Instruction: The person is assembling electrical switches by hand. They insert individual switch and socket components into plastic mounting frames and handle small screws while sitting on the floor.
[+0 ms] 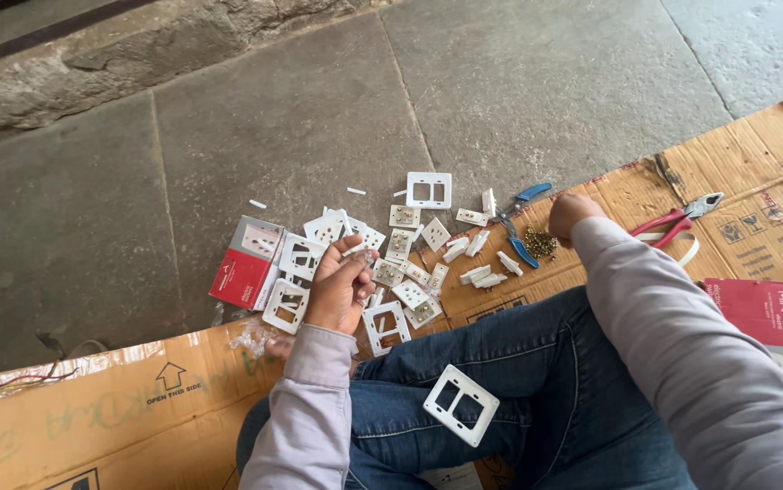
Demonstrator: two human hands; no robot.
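Left hand (339,289), frame centre-left, pinches a small white plastic piece (355,249) above scattered switch plates (401,272). Right hand (573,215), curled, rests at a heap of brass screws (539,243) on cardboard (137,399); grip indeterminable.

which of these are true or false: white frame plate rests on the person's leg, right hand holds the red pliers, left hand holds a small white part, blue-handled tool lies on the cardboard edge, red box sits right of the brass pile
1. A white frame plate rests on the jeans-clad leg. True.
2. The right hand holds the red pliers. False: the pliers lie apart on the cardboard; the hand is at the brass pile.
3. The left hand holds a small white part. True.
4. The blue-handled tool lies by the cardboard edge. True.
5. The red box sits right of the brass pile. False: it sits left, on the stone floor.
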